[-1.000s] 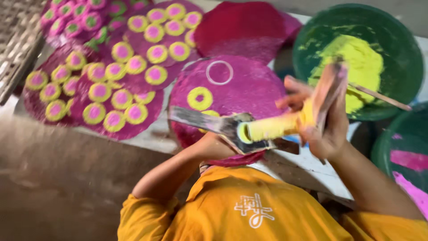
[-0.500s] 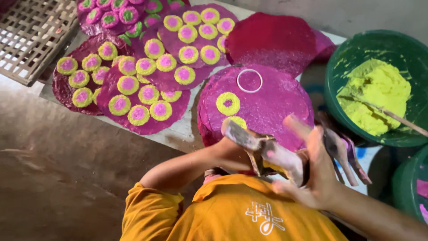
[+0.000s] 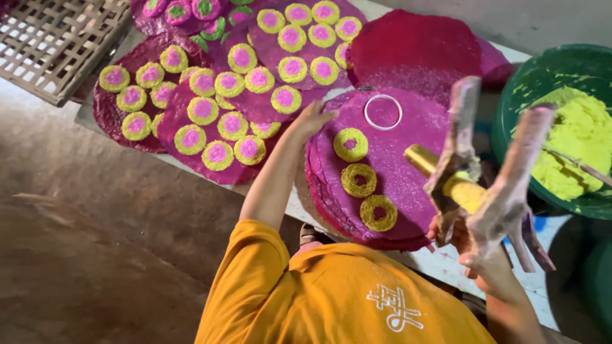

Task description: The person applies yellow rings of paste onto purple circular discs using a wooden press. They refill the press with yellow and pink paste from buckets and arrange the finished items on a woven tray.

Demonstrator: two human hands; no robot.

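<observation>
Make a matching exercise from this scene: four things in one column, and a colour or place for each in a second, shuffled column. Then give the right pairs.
Things:
1. left hand
2. right hand
3. white ring
4. green basin

Places or states:
A. holds yellow paste
B. lies near the far edge of the top magenta disc
C. rests on the left edge of the magenta disc stack
D. grips a paste-caked tool with a yellow barrel

Pairs: 1-C, 2-D, 3-B, 4-A
</observation>
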